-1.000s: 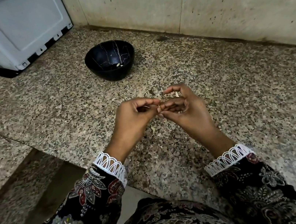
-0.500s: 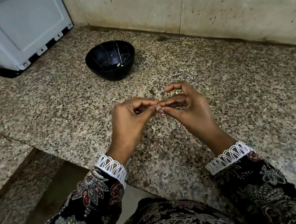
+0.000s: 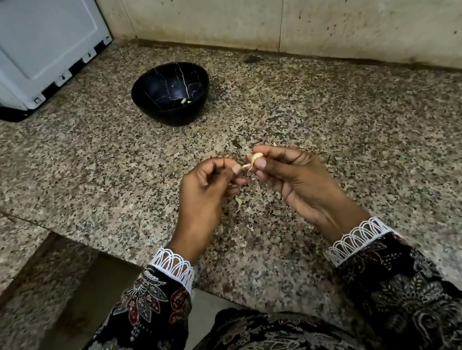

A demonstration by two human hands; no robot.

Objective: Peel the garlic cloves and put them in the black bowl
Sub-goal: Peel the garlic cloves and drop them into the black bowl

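Half a second ago the two hands were pressed together at the fingertips, and the clove was hidden between them. Now they have moved a little apart, and the garlic clove (image 3: 256, 157) is visible. A thin strip of skin (image 3: 245, 166) stretches from the clove toward the left thumb.

The black bowl (image 3: 171, 93) has not moved. It stands on the granite counter (image 3: 368, 136), well beyond the hands, toward the wall. Two small pale pieces (image 3: 184, 101), which look like peeled cloves, lie at its bottom.

The right hand (image 3: 293, 177) is nearer to the person than the bowl and slightly to its right. It pinches the clove between thumb and forefinger, the other fingers curled below. The left hand (image 3: 205, 190) is just beside it, with the fingers curled inward, and its thumb and forefinger pinch the end of the skin strip. Both hands hover above the counter. A few scraps of skin (image 3: 238, 202) lie on the counter under them.
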